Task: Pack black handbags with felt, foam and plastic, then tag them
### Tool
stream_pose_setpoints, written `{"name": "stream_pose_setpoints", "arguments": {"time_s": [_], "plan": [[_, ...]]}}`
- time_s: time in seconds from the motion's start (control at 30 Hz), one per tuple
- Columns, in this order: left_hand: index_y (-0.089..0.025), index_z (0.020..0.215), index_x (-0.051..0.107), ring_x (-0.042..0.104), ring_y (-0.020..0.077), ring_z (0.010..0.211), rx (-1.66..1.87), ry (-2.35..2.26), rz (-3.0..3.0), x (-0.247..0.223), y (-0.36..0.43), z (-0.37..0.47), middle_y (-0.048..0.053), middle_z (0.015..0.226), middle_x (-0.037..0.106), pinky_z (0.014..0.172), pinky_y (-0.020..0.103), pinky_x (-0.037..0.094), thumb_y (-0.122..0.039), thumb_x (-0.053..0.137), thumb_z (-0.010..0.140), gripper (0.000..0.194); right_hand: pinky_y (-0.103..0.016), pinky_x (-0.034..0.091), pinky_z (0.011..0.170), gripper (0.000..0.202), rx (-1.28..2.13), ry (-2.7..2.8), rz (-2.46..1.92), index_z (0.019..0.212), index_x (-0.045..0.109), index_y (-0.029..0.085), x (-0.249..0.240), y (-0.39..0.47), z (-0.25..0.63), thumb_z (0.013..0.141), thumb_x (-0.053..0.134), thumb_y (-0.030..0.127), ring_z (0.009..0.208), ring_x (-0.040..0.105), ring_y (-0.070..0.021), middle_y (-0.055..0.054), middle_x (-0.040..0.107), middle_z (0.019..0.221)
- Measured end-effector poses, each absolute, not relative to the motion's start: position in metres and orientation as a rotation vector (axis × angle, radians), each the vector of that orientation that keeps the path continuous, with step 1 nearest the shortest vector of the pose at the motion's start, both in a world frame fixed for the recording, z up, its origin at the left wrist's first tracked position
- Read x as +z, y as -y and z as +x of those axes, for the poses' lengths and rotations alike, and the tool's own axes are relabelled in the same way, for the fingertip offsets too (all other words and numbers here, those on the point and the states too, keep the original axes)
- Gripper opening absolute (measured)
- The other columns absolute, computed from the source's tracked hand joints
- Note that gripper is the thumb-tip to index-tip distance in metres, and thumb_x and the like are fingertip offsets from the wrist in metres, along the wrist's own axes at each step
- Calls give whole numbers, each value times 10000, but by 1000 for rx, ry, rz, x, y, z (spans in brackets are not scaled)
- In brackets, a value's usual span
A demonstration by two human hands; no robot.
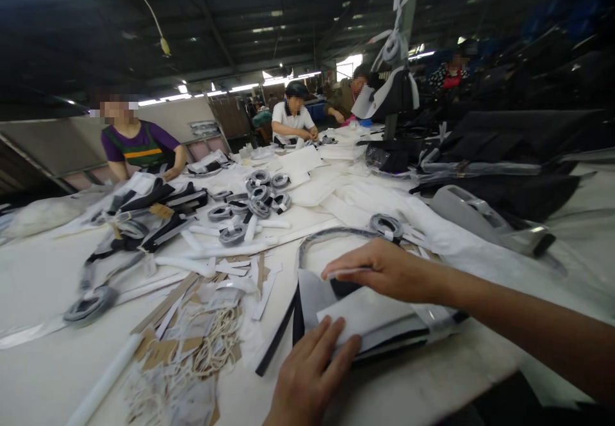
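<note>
A black bag-like item [394,341] with white sheet material [372,311] over it lies near the table's front edge. My left hand [312,368] rests on its near left side, fingers spread over the white sheet's edge. From the right, my right hand [379,269] reaches over the item, its fingers pressed together round a thin pale edge. A wrapped grey strap [331,232] arches behind the item, and a black strip [276,339] sticks out at its left.
Coiled straps [259,195] lie mid-table; tangled strings and tags [216,343] sit left of my hands. Black bags [519,138] pile up at the right beside a post [391,125]. Several people work across the table [43,285].
</note>
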State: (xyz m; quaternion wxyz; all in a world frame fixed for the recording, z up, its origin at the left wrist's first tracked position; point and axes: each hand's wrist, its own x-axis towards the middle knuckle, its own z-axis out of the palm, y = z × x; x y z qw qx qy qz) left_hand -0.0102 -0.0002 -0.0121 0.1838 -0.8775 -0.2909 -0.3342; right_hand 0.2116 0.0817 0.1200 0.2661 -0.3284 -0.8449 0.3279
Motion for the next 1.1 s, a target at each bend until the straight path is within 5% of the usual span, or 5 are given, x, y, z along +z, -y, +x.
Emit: {"name": "stream_pose_setpoints", "arguments": {"time_s": [0.23,0.43,0.63,0.87,1.1], "plan": [[-153,1117,687,667,233,1153,-1052,841,-2506,-25,-1,-8,107,1188,721,906,310,594,-133,416,1009,292,-358,415,1123,427,593,2523,-700,1279,648,186,57,-21,216,921,448,66,1186,631,-170,-74,684,1277],[-106,1267,566,682,230,1114,-1293,1063,-2567,-41,4,-11,188,1220,676,873,282,599,-263,556,930,372,-387,446,1118,513,168,2430,-691,1325,602,164,25,0,217,885,395,1,1236,598,-156,-92,670,1296],[-169,1462,426,551,231,1304,-1166,1181,-2754,-39,8,-13,161,1439,539,1008,340,542,-190,521,959,512,-428,488,1081,452,-103,2381,-673,1236,666,154,11,13,208,907,398,1,1245,593,-202,-98,678,1282],[-169,1447,436,460,261,1384,-1120,1088,-2895,-24,2,-17,118,1371,608,1110,444,473,-263,651,921,576,-387,347,1184,311,-19,2329,-550,1264,643,142,-7,52,218,967,558,108,1236,580,-175,-54,728,1188],[-249,1386,500,624,231,1205,-962,1311,-3021,-1,-16,-19,69,1339,635,1007,364,546,-165,792,778,680,-360,499,1039,326,256,2434,-446,1305,605,109,-35,70,158,1015,460,139,1185,611,-220,-85,675,1288]]}}
